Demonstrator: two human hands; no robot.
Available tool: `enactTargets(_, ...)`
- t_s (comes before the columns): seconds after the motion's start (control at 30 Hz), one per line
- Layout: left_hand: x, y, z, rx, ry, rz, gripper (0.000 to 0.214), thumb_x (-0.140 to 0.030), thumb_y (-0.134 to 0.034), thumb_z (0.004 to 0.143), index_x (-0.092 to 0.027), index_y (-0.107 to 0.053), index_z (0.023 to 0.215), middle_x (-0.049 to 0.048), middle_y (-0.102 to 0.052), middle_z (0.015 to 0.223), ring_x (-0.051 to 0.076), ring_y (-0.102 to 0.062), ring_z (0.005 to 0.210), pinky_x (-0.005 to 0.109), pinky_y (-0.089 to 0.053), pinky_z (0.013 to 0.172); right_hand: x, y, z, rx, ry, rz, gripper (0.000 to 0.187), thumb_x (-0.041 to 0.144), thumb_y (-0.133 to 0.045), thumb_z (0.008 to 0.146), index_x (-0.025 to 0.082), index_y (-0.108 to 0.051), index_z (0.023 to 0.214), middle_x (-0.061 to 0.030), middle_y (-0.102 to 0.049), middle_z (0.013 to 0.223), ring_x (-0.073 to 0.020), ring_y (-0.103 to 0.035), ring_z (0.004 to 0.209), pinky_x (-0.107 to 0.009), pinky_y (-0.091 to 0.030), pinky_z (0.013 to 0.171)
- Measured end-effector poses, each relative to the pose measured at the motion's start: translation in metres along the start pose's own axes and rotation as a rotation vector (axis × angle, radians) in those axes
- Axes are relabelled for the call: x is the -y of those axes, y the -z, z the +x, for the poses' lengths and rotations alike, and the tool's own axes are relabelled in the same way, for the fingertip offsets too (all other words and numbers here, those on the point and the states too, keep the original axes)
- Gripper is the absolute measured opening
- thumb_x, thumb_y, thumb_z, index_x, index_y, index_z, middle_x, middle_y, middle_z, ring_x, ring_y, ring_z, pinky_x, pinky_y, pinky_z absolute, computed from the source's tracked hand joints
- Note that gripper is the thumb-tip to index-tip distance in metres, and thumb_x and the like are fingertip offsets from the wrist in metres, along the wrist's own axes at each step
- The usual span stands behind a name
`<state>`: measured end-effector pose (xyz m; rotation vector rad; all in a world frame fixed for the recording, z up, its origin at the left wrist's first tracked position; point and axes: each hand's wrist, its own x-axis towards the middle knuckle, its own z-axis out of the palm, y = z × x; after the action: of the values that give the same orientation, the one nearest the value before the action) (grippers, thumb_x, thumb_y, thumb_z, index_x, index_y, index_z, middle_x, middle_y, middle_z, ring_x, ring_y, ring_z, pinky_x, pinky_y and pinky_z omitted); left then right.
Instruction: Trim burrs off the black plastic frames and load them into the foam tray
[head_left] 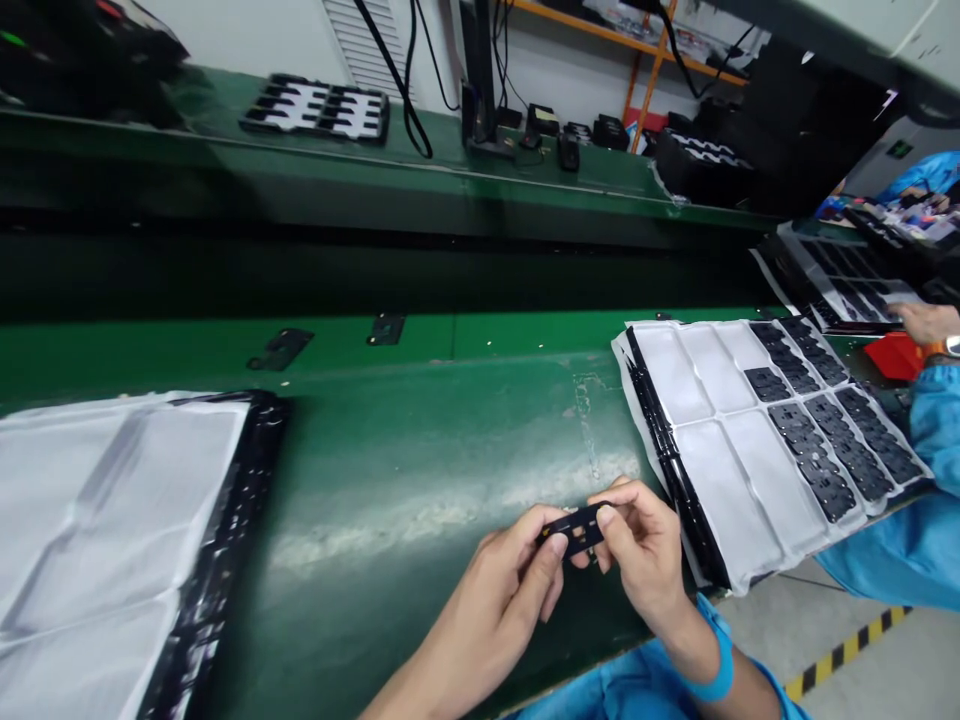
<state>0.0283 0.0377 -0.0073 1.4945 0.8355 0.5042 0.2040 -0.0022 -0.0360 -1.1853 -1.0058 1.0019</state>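
A small flat black part with cut-outs (576, 529) is pinched between my two hands, above the green bench (360, 470) near its front edge. My left hand (517, 575) grips the part's left end between thumb and fingers. At its right end, my right hand (645, 545) does the same; a blue band (716, 655) circles that wrist. Close by on the right lies a stack of trays (720, 440) topped with white sheeting. Its right-hand compartments hold rows of similar black parts (817, 460), while several left ones show only white sheeting.
Another stack of white-lined trays (97, 510) lies at left. Two loose black parts, one (283, 348) and another (386, 329), rest toward the back. A raised shelf carries a tray (315, 107) and a monitor stand (480, 110). At far right is another person's hand (930, 322).
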Motion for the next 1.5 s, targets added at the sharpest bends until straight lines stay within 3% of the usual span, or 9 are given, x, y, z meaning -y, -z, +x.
enactTargets(0.27, -0.009, -0.001, 0.0, -0.009, -0.001, -0.019, 0.038, -0.05, -0.04, 0.108, -0.02, -0.06, 0.095, -0.0065, -0.045, 0.061, 0.012, -0.04, 0.053, 0.024, -0.032, 0.053, -0.002, -0.001, 0.002, -0.055, -0.116, -0.02, 0.037, 0.051, -0.072, 0.094, 0.019, -0.061, 0.078, 0.0039, -0.061, 0.064, -0.0054, -0.046, 0.039, -0.017, -0.036, 0.038)
enactTargets(0.53, -0.001, -0.004, -0.001, -0.106, 0.097, -0.209, 0.03, -0.043, -0.052, 0.101, -0.016, -0.064, 0.1, -0.0048, -0.056, 0.055, 0.012, -0.043, 0.05, 0.024, -0.035, 0.055, -0.001, -0.007, -0.007, -0.181, -0.093, -0.04, 0.035, 0.049, -0.072, 0.094, 0.02, -0.06, 0.078, 0.0045, -0.058, 0.065, -0.006, -0.046, 0.038, -0.019, -0.039, 0.037)
enactTargets(0.7, 0.006, -0.007, 0.003, -0.203, 0.087, -0.25, 0.032, -0.046, -0.054, 0.101, -0.016, -0.064, 0.094, -0.0067, -0.053, 0.051, 0.01, -0.042, 0.045, 0.022, -0.033, 0.052, 0.001, -0.008, -0.011, -0.129, -0.048, -0.059, 0.028, 0.043, -0.07, 0.097, 0.019, -0.066, 0.083, 0.0032, -0.058, 0.068, -0.0078, -0.054, 0.04, -0.02, -0.044, 0.039)
enactTargets(0.93, 0.011, -0.01, 0.003, -0.17, 0.085, -0.263, 0.045, -0.057, -0.051, 0.102, -0.015, -0.064, 0.095, -0.005, -0.056, 0.051, 0.009, -0.042, 0.043, 0.022, -0.033, 0.049, -0.003, -0.008, -0.012, -0.146, -0.029, -0.065, 0.028, 0.043, -0.07, 0.098, 0.019, -0.067, 0.084, 0.0023, -0.061, 0.066, -0.0087, -0.054, 0.04, -0.02, -0.045, 0.039)
enactTargets(1.27, 0.013, -0.01, 0.002, -0.192, 0.123, -0.307, 0.046, -0.057, -0.056, 0.1, -0.013, -0.068, 0.1, -0.0039, -0.057, 0.05, 0.009, -0.042, 0.043, 0.021, -0.034, 0.048, -0.009, -0.005, -0.018, -0.107, -0.014, -0.141, 0.02, 0.034, -0.065, 0.102, 0.018, -0.072, 0.091, 0.0033, -0.057, 0.064, -0.0102, -0.055, 0.044, -0.021, -0.044, 0.043)
enactTargets(1.5, 0.024, -0.006, 0.004, -0.197, 0.202, -0.448, 0.041, -0.048, -0.056, 0.097, -0.01, -0.072, 0.1, -0.0018, -0.059, 0.044, 0.009, -0.04, 0.036, 0.02, -0.029, 0.042, -0.011, 0.003, -0.021, 0.008, 0.106, -0.224, 0.014, 0.023, -0.062, 0.103, 0.021, -0.076, 0.106, -0.0023, -0.065, 0.083, -0.0122, -0.059, 0.057, -0.025, -0.049, 0.053)
